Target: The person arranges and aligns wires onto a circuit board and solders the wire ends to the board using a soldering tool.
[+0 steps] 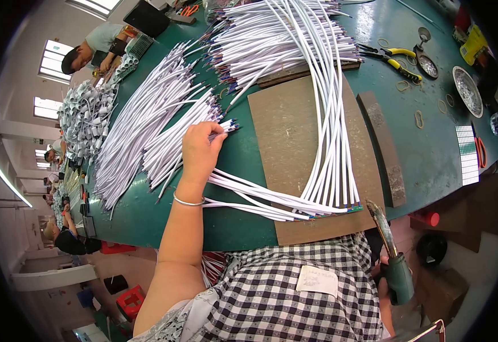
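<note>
My left hand [200,151], a metal bangle on its wrist, pinches the dark-tipped end of a white cable [229,126] at the edge of a small cable bundle [183,134]. My right hand [383,275], largely hidden, grips the green handle of a soldering iron [400,276]. The iron's worn tip points up beside a row of white cables [331,142] arching over a brown board [286,142]. Their near ends meet a thin green strip [351,210] at the board's front. More white cables [254,196] run from the strip leftward under my left forearm.
Larger white cable piles lie at the left [140,119] and back [277,48]. A metal bar [382,148] flanks the board. Yellow-black pliers [394,60], a round metal dish [467,91] and red-handled scissors [480,151] lie at the right. A co-worker [98,45] sits at the far left.
</note>
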Tool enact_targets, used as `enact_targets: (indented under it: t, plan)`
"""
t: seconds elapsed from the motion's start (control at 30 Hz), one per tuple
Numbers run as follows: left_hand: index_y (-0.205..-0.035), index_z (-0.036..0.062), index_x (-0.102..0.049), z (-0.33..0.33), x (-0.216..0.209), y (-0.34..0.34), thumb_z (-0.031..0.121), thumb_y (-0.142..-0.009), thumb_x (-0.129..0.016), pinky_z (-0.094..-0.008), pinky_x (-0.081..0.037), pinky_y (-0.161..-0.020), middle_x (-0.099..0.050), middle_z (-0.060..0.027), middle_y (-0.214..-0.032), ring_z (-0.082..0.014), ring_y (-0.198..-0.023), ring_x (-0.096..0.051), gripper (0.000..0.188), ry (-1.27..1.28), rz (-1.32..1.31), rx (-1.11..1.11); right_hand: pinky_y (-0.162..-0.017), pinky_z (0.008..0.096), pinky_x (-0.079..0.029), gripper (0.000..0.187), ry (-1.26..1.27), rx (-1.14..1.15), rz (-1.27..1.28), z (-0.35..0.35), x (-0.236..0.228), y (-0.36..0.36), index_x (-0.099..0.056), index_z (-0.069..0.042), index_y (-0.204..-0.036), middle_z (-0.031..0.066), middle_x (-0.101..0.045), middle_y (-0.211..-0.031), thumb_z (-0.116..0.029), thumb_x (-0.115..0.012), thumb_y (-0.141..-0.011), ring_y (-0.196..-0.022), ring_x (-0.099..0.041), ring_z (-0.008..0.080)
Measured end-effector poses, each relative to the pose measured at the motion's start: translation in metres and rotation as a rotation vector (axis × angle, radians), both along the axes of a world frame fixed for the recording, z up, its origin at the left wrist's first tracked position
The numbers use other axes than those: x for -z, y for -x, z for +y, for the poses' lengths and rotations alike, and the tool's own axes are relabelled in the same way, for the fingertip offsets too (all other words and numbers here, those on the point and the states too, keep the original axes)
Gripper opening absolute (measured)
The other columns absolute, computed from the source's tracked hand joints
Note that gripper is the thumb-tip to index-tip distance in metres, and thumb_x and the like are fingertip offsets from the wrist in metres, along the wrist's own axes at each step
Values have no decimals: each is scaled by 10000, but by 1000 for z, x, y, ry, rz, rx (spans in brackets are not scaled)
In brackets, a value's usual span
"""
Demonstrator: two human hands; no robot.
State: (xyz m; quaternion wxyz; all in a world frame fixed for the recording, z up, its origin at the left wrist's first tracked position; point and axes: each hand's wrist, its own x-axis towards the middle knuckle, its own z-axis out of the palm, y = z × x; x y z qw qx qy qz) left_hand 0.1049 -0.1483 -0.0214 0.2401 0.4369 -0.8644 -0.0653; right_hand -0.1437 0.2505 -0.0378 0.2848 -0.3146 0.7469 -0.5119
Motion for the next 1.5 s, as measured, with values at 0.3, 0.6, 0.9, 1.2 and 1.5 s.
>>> enact_targets:
  t: [0.3, 0.6, 0.9, 1.2, 1.5]
  plan:
    - [-1144, 21, -591, -28, -26, 52, 43, -949, -560, -213, -475, -722, -610, -43, -1022, -85, -798, -545, 198, -74, 782, 161, -621, 280, -497, 291, 104, 74, -65, 2, 13, -3, -679, 16, -937, 61, -653, -645, -248, -587, -854, -571, -608, 160]
    - [-1049, 66, -680, 110, -60, 133, -57, -711, -617, -316, -463, -510, -553, -72, -768, -218, -610, -560, 365, -30, 40, 909, -574, 283, -502, 181, 90, 57, -15, 6, -5, 2, -657, -20, -828, 62, -649, -667, -196, -621, -805, -588, -630, 192]
    - [-1042, 52, -620, 141, -35, 128, 16, -800, -655, -357, -525, -590, -637, -95, -849, -268, -673, -631, 247, -478, 20, 746, -553, 297, -499, 190, 88, -52, 71, 2, -13, 7, -633, -46, -751, 66, -640, -657, -222, -608, -817, -578, -629, 221]
    - [-1003, 57, -606, 140, -36, 130, 93, -802, -702, -344, -520, -583, -665, -94, -839, -263, -691, -652, 225, -483, -17, 777, -547, 301, -499, 192, 73, -52, 97, 7, -4, 2, -634, -38, -776, 62, -653, -649, -223, -601, -819, -576, -639, 222]
    - [-870, 38, -632, 146, -28, 131, 38, -740, -733, -317, -479, -526, -613, -71, -769, -225, -628, -605, 165, -243, 1, 838, -547, 303, -499, 178, 75, -91, 181, 9, -1, 4, -631, -33, -826, 63, -652, -654, -209, -608, -816, -576, -638, 224]
